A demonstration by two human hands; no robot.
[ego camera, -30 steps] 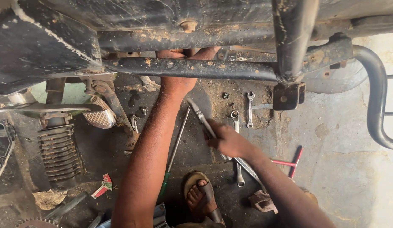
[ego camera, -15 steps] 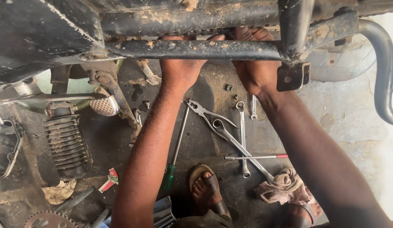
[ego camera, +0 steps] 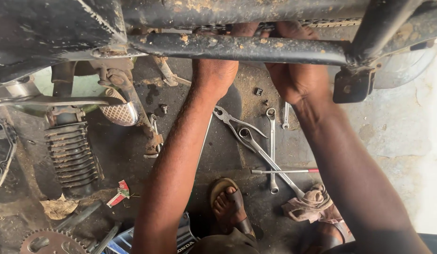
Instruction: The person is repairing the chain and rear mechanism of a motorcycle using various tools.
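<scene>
Both hands up behind the dirty frame tube [ego camera: 256,48], left hand [ego camera: 214,70] & right hand [ego camera: 293,77] w/ fingers hidden so can't tell either grip, while pliers [ego camera: 237,123] & spanners [ego camera: 271,150] lie on the floor [ego camera: 397,136] just below.

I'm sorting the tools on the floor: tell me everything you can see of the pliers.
The pliers are bare grey metal, dull and oily, with two slim uncoated handles. They lie flat on the stained concrete floor, jaws slightly open and pointing up-left, handles spread toward the lower right. A long ring spanner lies against the lower handle. No hand touches them; the left hand is nearest, above.
</scene>
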